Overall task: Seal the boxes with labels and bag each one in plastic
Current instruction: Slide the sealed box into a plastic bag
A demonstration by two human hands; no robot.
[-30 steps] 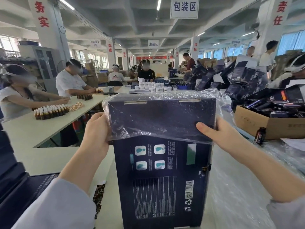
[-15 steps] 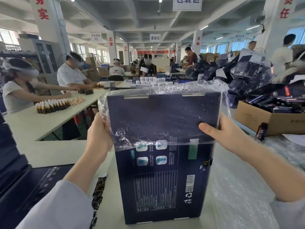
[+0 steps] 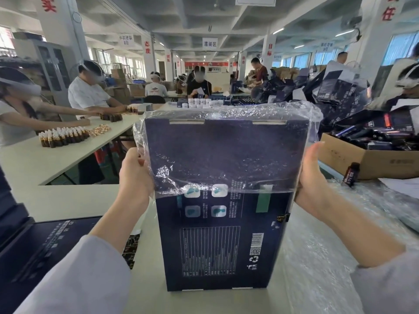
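A tall dark blue box [image 3: 215, 241] stands upright on the white table [image 3: 68, 200] right in front of me. A clear plastic bag [image 3: 226, 143] covers its upper half, with the bag's rim reaching the row of printed icons. My left hand [image 3: 133, 175] grips the bag's edge on the box's left side. My right hand [image 3: 311, 177] grips the bag on the right side, fingers wrapped behind the box.
Flat dark boxes [image 3: 40, 252] lie at my left. A heap of clear plastic bags [image 3: 328, 257] spreads at my right. A cardboard carton [image 3: 362, 159] of dark packs and a small bottle [image 3: 351, 174] stand at the right. Other workers sit at a table with small brown bottles [image 3: 63, 137].
Both hands have slid down the sides of the box, and the bag's rim has come lower, from above the icons to across them.
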